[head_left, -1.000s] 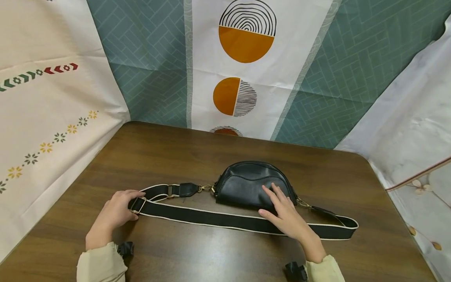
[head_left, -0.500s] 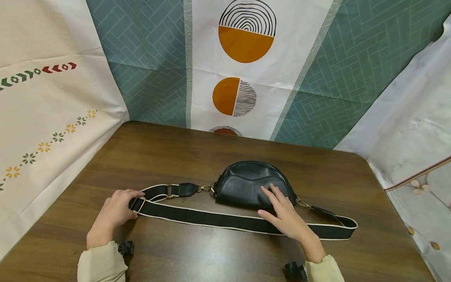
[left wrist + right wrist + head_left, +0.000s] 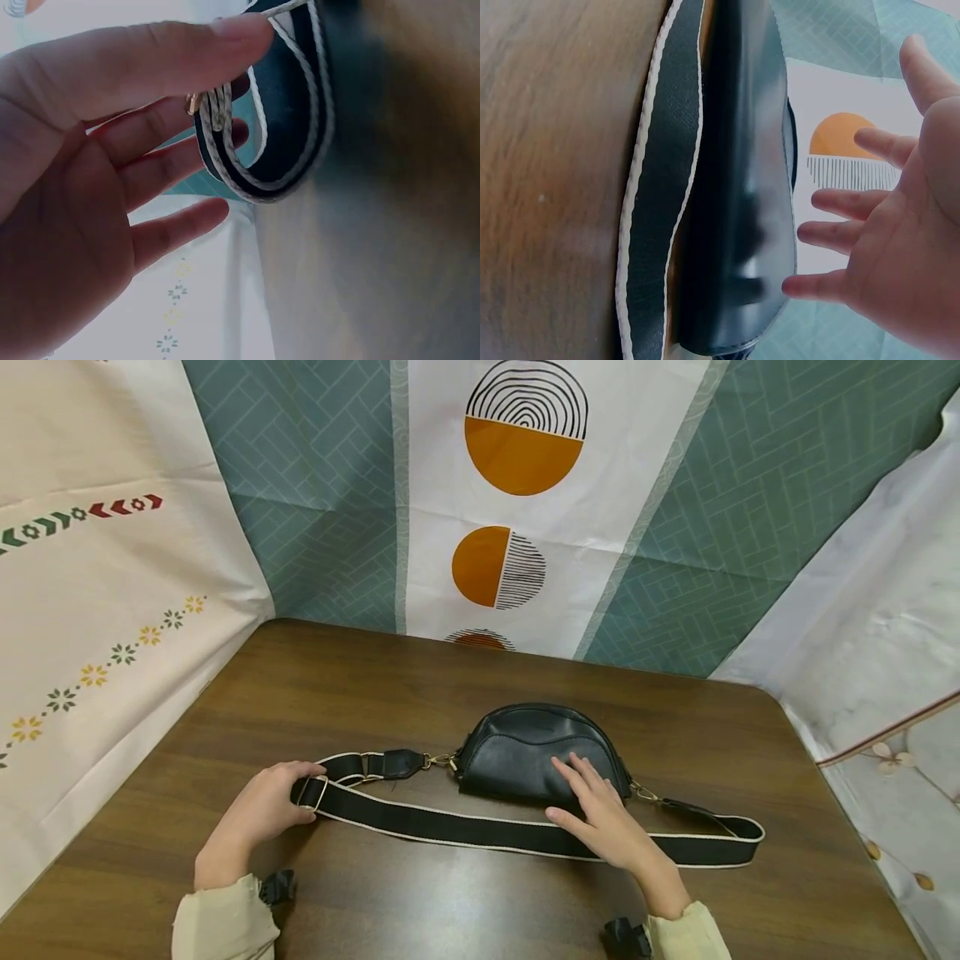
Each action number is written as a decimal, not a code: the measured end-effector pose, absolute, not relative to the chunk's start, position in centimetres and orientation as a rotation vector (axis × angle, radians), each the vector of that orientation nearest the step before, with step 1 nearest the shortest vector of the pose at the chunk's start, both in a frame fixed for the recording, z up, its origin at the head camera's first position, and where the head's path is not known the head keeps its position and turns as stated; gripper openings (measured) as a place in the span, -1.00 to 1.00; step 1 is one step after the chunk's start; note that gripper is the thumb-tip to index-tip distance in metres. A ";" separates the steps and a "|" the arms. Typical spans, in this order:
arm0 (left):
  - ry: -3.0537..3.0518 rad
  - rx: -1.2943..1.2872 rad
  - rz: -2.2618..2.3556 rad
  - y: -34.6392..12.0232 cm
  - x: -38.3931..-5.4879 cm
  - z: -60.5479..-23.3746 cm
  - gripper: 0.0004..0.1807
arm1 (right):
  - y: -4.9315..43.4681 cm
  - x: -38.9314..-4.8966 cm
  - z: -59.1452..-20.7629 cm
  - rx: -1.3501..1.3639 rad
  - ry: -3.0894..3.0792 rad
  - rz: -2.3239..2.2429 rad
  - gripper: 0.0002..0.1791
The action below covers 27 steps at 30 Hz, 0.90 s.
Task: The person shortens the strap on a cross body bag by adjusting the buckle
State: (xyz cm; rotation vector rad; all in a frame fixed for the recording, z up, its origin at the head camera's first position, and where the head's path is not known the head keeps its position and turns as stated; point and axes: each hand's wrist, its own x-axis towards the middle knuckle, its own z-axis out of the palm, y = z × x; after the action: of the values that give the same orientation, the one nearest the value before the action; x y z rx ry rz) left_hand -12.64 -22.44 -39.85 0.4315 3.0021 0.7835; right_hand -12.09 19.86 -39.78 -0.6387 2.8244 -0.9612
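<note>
A black half-moon shoulder bag (image 3: 510, 764) lies on the table, clipped at both ends to a wide black strap (image 3: 450, 829) with white edging. My left hand (image 3: 255, 818) pinches the strap's left loop at the metal slider (image 3: 322, 794). In the left wrist view, the thumb (image 3: 225, 45) lies on one side of the folded strap and fingertips show behind it. My right hand (image 3: 607, 822), fingers spread and straight, hovers over the bag's front right part, its forearm crossing above the strap. The right wrist view shows the palm (image 3: 900, 255) beside the bag, gripping nothing.
The brown wooden table (image 3: 420, 910) reaches back to a hanging green and white cloth (image 3: 315, 527). Pale patterned cloths hang along the left and right sides. Gold clasps (image 3: 438, 761) join the strap to the bag.
My left hand has shifted slightly to the right, carrying the strap's left loop with it, and the front length of strap bows more. The right hand and bag have hardly moved.
</note>
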 end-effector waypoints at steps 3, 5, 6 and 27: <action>2.985 0.467 0.836 -22.0 -12.6 -39.4 -0.49 | 19.7 -12.1 -39.8 -0.634 2.833 -0.963 -0.29; 2.976 0.490 0.868 -21.8 -12.5 -39.1 -0.48 | 19.5 -12.1 -39.8 -0.639 2.833 -0.961 -0.29; 2.972 0.496 0.878 -21.7 -12.5 -38.9 -0.48 | 19.5 -12.1 -39.7 -0.641 2.830 -0.962 -0.29; 2.826 0.640 1.084 -18.5 -12.9 -36.6 -0.53 | 17.6 -12.3 -40.4 -0.734 2.802 -0.972 -0.30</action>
State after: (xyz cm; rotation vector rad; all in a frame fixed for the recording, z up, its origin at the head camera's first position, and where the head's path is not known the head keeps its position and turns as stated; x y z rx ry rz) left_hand -12.86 -18.52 -36.57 0.6405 2.8261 1.0843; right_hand -12.32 17.64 -40.38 -0.7342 2.8019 -0.9715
